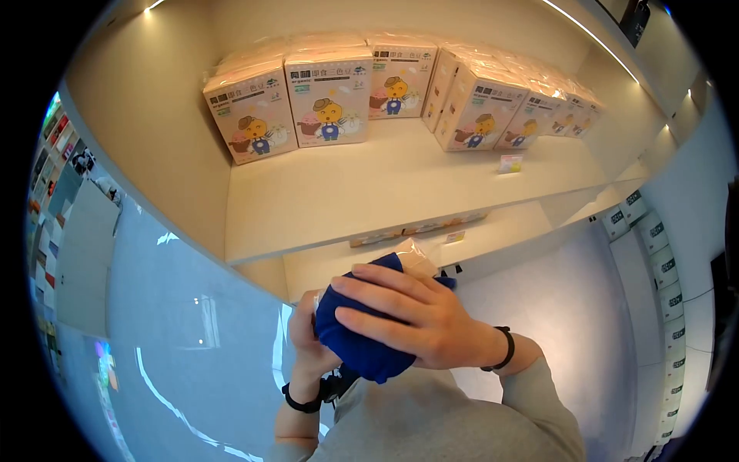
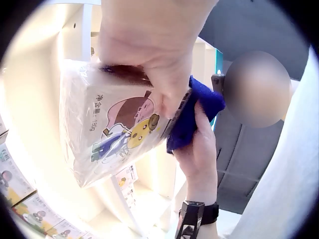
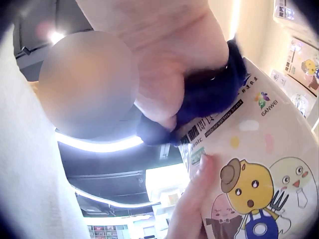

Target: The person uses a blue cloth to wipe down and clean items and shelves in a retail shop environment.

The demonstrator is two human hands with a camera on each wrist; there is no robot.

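Note:
My left hand grips a plastic-wrapped carton printed with bean cartoon characters, thumb on its printed face in the left wrist view. A blue cloth is draped over one end of the carton. My right hand holds the cloth against that end, fingers spread across it in the head view. The right wrist view shows the right thumb at the cloth beside the carton's printed front. In the head view, the cloth and right hand hide most of the carton.
Ahead, a white shelf bears rows of similar cartons and a small price tag. More cartons show on the lower shelf. White boxes line the right side. A glossy floor lies at left.

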